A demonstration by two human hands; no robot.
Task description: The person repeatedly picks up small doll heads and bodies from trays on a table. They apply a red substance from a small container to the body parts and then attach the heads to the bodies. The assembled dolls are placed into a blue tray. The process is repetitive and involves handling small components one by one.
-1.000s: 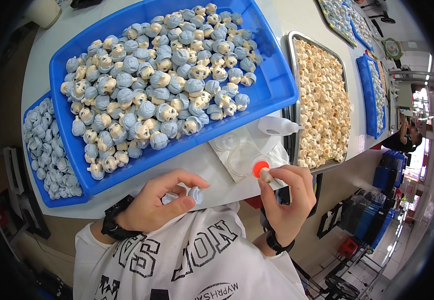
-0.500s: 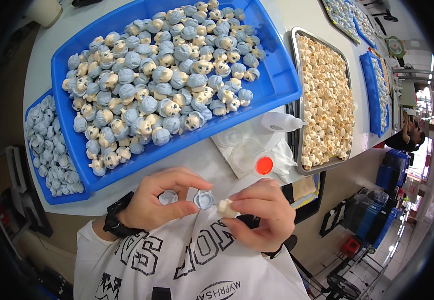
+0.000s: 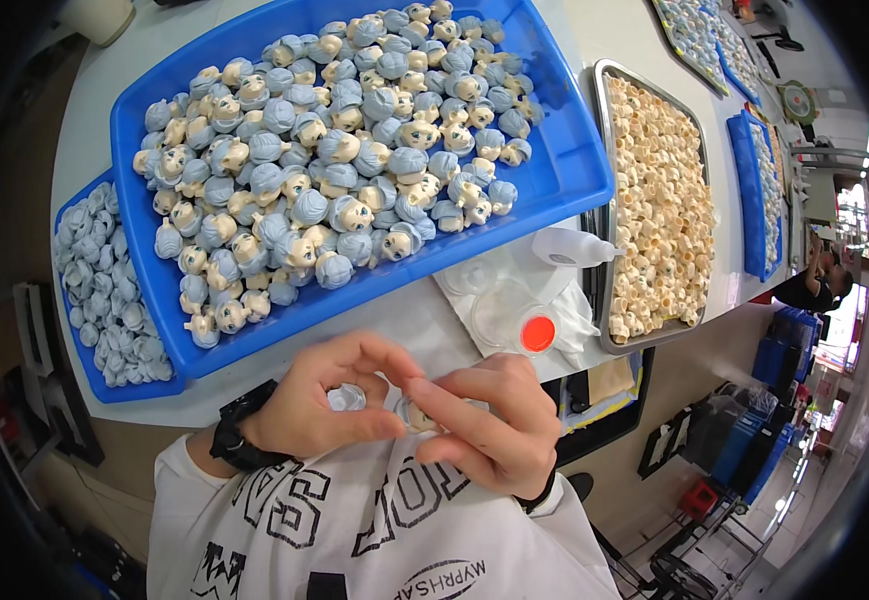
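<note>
a toy factory bench, probably: blue trays (image 3: 555,190) heaped with doll heads (image 3: 335,150), more trays (image 3: 750,200) along the line.

A clear plastic bag (image 3: 530,300) lies flat on the counter (image 3: 595,30), just below the big blue tray and beside the metal tray; it is see-through and crinkly, with round clear shapes inside it; a small round red-orange sticker or cap (image 3: 538,333) sits on its lower right part, near the counter edge; a small white squeeze bottle (image 3: 570,247) lies on its side on the bag's top edge, its tip pointing right; a round green and red sign (image 3: 798,102) shows far off at the upper right, too small to make out; no screens can be seen.
</note>
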